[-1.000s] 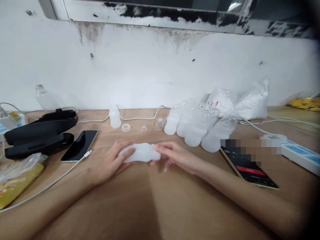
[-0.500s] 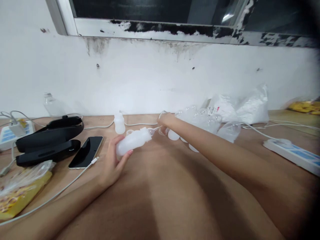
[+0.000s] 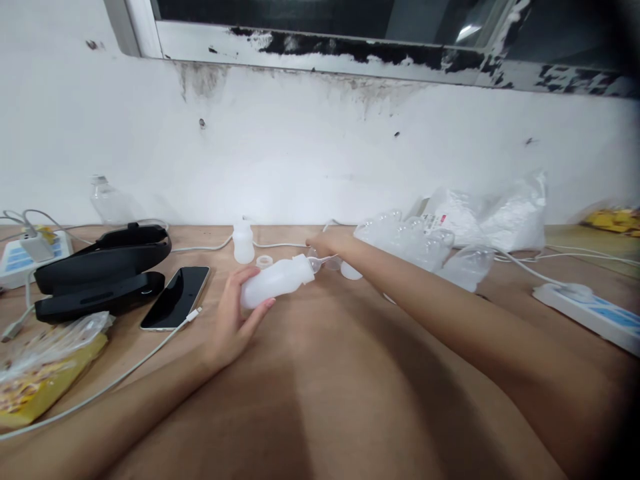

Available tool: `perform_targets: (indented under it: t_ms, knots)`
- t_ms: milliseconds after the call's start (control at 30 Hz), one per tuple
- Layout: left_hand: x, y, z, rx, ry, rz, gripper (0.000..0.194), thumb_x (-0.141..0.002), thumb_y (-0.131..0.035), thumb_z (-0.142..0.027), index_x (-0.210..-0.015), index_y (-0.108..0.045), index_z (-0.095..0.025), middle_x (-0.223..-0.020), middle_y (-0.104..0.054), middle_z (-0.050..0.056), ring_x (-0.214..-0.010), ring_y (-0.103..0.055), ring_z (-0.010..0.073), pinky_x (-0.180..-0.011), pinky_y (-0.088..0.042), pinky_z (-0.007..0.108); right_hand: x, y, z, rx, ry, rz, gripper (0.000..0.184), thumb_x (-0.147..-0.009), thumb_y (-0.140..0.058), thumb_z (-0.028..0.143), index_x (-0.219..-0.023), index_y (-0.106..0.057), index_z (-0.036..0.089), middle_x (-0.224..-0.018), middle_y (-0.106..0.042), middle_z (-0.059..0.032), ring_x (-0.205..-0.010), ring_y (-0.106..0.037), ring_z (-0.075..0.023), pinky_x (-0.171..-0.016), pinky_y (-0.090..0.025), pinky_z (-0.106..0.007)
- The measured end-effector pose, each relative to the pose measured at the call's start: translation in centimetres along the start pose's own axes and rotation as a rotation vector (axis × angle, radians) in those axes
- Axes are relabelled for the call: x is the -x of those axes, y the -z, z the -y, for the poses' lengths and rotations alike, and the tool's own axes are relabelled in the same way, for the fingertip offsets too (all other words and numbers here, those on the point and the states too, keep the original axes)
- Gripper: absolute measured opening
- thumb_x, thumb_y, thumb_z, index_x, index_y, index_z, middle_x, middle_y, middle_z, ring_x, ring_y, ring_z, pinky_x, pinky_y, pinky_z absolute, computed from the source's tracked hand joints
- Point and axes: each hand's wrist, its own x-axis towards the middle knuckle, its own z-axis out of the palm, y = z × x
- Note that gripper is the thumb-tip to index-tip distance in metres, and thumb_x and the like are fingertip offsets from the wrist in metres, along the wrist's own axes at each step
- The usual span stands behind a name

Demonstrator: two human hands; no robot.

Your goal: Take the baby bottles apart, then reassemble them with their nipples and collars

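So, left hand (image 3: 231, 328) grips 1 bottle (image 3: 276, 281); right hand (image 3: 328, 243) stretches forward, grip unclear.

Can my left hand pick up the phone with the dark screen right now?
Probably not as is: the left hand has its grip around a white bottle. With that grip free, likely yes: the phone lies close by, a cable plug at its edge.

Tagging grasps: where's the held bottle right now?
In the head view, the bottle is just left of centre, held tilted in the left hand, its neck pointing toward the right hand.
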Motion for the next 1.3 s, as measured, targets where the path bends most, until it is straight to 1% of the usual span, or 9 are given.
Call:
perform_targets:
  t_ms: [100,200,333,467,533,667,800,900,1300]
  knots:
    - [0.0,0.0,-0.1,-0.001,0.007,0.005,0.037,-0.081,-0.050,-0.022,-0.114,-0.034,-0.019,-0.114,-0.044,0.010,-0.107,-0.043,0.0205,-0.091,-0.036,0.037,0.7,0.8,0.5,0.064,-0.062,0.119,0.031,-0.058,-0.070,0.031,-0.083,-0.067,0.014,-0.079,-0.066,-0.0132,-0.076,-0.061,-0.0300,-0.060,-0.044,-0.038]
    - [-0.1,0.1,-0.2,0.012,0.049,0.010,0.037,-0.081,-0.049,-0.024,-0.114,-0.034,-0.019,-0.113,-0.044,0.009,-0.105,-0.044,0.0202,-0.090,-0.037,0.036,1.6,1.7,0.7,0.094,-0.081,0.135,0.021,-0.056,-0.071,0.017,-0.076,-0.066,0.012,-0.079,-0.066,-0.0133,-0.075,-0.061,-0.0286,-0.060,-0.044,-0.035]
    - [0.0,0.3,-0.1,0.090,0.197,-0.018,0.034,-0.083,-0.045,-0.030,-0.114,-0.036,-0.019,-0.112,-0.045,0.008,-0.101,-0.046,0.0200,-0.084,-0.041,0.035,4.2,3.0,0.7,0.077,-0.059,-0.030,0.029,-0.063,-0.061,0.004,-0.092,-0.061,0.008,-0.092,-0.063,-0.0170,-0.086,-0.059,-0.0293,-0.071,-0.042,-0.037]
    - [-0.1,0.4,0.4,0.322,0.372,-0.072,0.034,-0.083,-0.043,-0.039,-0.110,-0.041,-0.018,-0.095,-0.051,0.006,-0.077,-0.053,0.0162,-0.063,-0.047,0.029,8.9,3.0,0.7,-0.077,0.011,-0.254,0.039,-0.076,-0.052,0.013,-0.115,-0.048,0.012,-0.107,-0.058,-0.0136,-0.100,-0.053,-0.0264,-0.081,-0.041,-0.038]
    - [-0.2,0.4,0.5,0.479,0.453,-0.091,0.034,-0.082,-0.044,-0.041,-0.108,-0.043,-0.018,-0.082,-0.053,0.003,-0.062,-0.052,0.0132,-0.048,-0.043,0.023,11.2,1.5,0.8,-0.646,0.094,-0.403,0.034,-0.076,-0.056,0.023,-0.109,-0.054,0.017,-0.110,-0.057,-0.0089,-0.101,-0.052,-0.0232,-0.081,-0.044,-0.036]
    - [-0.4,0.2,0.1,0.669,0.622,-0.014,0.036,-0.081,-0.044,-0.042,-0.106,-0.048,-0.016,-0.062,-0.051,-0.001,-0.045,-0.047,0.0100,-0.034,-0.031,0.017,14.2,-4.0,1.5,-1.694,0.070,-0.162,0.037,-0.072,-0.060,0.029,-0.108,-0.055,0.020,-0.110,-0.058,-0.0058,-0.090,-0.059,-0.0166,-0.081,-0.047,-0.033]
    - [-0.3,-0.1,-0.4,0.665,0.727,0.164,0.037,-0.081,-0.044,-0.043,-0.104,-0.050,-0.015,-0.046,-0.047,-0.004,-0.037,-0.039,0.0083,-0.031,-0.025,0.015,14.9,-8.3,1.9,-2.189,-0.050,-0.088,0.029,-0.073,-0.062,0.023,-0.102,-0.058,0.021,-0.112,-0.058,-0.0041,-0.101,-0.055,-0.0133,-0.088,-0.045,-0.027]
    - [-0.4,-0.3,-0.4,0.647,0.755,0.227,0.036,-0.081,-0.042,-0.043,-0.101,-0.051,-0.015,-0.045,-0.047,-0.005,-0.035,-0.036,0.0072,-0.032,-0.024,0.015,14.8,-8.9,1.8,-2.281,-0.090,-0.055,0.025,-0.073,-0.062,0.020,-0.098,-0.060,0.021,-0.108,-0.060,-0.0033,-0.100,-0.055,-0.0122,-0.089,-0.044,-0.025]
    - [-0.4,-0.2,-0.5,0.622,0.742,0.237,0.034,-0.082,-0.039,-0.044,-0.098,-0.052,-0.016,-0.045,-0.047,-0.005,-0.035,-0.035,0.0078,-0.033,-0.023,0.016,14.8,-8.4,1.8,-2.292,-0.087,-0.042,0.026,-0.075,-0.060,0.017,-0.101,-0.058,0.018,-0.110,-0.059,-0.0053,-0.102,-0.054,-0.0131,-0.090,-0.043,-0.026]
